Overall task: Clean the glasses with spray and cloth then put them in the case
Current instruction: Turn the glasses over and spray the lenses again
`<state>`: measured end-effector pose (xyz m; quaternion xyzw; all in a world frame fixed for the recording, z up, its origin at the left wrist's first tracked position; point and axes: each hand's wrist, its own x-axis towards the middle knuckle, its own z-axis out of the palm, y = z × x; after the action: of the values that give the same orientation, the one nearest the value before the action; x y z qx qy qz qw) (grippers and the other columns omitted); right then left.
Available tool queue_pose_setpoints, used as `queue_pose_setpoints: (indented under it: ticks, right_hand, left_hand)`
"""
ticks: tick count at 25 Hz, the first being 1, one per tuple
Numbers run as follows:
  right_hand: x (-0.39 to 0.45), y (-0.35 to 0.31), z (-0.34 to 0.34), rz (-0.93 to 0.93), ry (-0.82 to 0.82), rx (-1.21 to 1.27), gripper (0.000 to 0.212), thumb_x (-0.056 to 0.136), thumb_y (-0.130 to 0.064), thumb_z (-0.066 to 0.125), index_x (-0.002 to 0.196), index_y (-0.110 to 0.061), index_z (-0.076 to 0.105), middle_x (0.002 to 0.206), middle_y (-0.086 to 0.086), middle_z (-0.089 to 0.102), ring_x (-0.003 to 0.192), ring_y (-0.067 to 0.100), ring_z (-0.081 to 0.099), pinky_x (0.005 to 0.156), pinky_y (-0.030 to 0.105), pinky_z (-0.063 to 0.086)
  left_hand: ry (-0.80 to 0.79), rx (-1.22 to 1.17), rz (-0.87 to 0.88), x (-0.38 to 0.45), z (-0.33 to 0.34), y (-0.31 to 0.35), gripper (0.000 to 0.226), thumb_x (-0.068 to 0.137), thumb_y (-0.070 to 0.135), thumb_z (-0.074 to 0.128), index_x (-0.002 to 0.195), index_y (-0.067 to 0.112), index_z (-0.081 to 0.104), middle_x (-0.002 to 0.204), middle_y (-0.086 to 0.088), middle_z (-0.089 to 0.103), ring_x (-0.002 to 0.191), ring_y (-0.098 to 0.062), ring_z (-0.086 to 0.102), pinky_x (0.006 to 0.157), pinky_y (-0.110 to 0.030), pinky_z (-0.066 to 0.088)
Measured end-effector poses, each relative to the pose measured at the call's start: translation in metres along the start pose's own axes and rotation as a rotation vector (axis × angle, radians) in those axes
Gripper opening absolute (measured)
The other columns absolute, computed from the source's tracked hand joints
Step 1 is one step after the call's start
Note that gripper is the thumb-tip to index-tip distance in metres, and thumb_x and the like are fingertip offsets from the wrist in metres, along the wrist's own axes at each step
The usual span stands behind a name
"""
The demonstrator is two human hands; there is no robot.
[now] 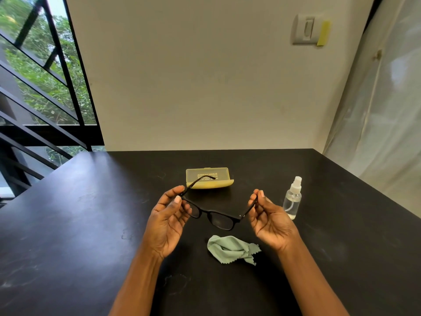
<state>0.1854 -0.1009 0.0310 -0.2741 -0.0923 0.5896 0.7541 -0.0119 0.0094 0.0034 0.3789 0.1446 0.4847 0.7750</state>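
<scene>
Black plastic-framed glasses (214, 216) pinched by temple arms between left hand (167, 221) and right hand (270, 218), above black table (91, 224); loose pinch risks dropping, smudging lenses.

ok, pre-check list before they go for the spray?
1. Glasses held: ok, left hand and right hand each pinch a temple, frame is off the table.
2. A hand free for the spray bottle: not ok, both busy.
3. Bottle within reach and upright: ok, just beyond the right hand.
4. Bottle has liquid: cannot tell.
5. Cloth ready: ok, crumpled on the table near the hands.
6. Case open: ok, lid up.
</scene>
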Motion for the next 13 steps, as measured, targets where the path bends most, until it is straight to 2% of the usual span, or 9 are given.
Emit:
queue_pose_setpoints:
  ticks: [2,5,7,9,11,13]
  right_hand:
    - [-0.006,-0.003,0.009,-0.051,-0.016,-0.064,0.035,0.04,-0.007,0.086,0.072,-0.007,0.071,0.065,0.005,0.069,0.056,0.014,0.067,0.045,0.022,0.054]
    - [-0.012,-0.007,0.025,-0.16,0.015,-0.216,0.007,0.073,-0.012,0.063,0.079,-0.009,0.065,0.065,0.004,0.067,0.057,0.013,0.066,0.046,0.021,0.054]
    - [-0.015,-0.007,0.034,-0.246,0.027,-0.316,0.008,0.084,-0.011,0.056,0.081,-0.01,0.063,0.066,0.004,0.067,0.059,0.014,0.065,0.047,0.021,0.053]
    - [-0.018,-0.004,0.041,-0.338,0.048,-0.409,0.011,0.087,-0.011,0.055,0.081,-0.01,0.064,0.067,0.004,0.066,0.062,0.015,0.064,0.05,0.021,0.053]
    - [-0.02,0.002,0.047,-0.437,0.077,-0.509,0.011,0.086,-0.011,0.057,0.079,-0.011,0.065,0.066,0.003,0.067,0.064,0.014,0.063,0.052,0.021,0.053]
    - [-0.021,0.009,0.052,-0.526,0.097,-0.592,0.012,0.088,-0.011,0.057,0.079,-0.014,0.066,0.065,0.0,0.068,0.064,0.012,0.063,0.054,0.02,0.053]
  left_hand:
    - [0.072,0.051,-0.001,0.0,0.002,0.0,0.031,0.074,0.015,0.065,0.105,0.014,0.065,0.077,-0.004,0.065,0.073,-0.015,0.063,0.068,-0.026,0.057]
    - [0.201,0.176,-0.029,0.0,0.004,-0.002,0.022,0.088,0.011,0.05,0.105,0.016,0.063,0.083,-0.003,0.067,0.077,-0.016,0.062,0.069,-0.029,0.052]
    - [0.32,0.234,0.01,-0.001,0.006,-0.003,0.017,0.092,0.012,0.049,0.102,0.016,0.063,0.085,-0.004,0.063,0.076,-0.016,0.057,0.07,-0.029,0.048]
    - [0.409,0.303,0.097,-0.005,0.012,0.0,0.013,0.094,0.015,0.047,0.09,0.015,0.06,0.078,-0.005,0.055,0.071,-0.015,0.051,0.067,-0.027,0.046]
    - [0.399,0.431,0.196,-0.011,0.023,0.003,0.022,0.095,0.018,0.044,0.076,0.012,0.053,0.068,-0.006,0.046,0.064,-0.014,0.044,0.062,-0.026,0.042]
    - [0.29,0.606,0.296,-0.018,0.037,0.003,0.031,0.095,0.024,0.042,0.067,0.012,0.049,0.061,-0.005,0.042,0.059,-0.011,0.04,0.057,-0.024,0.038]
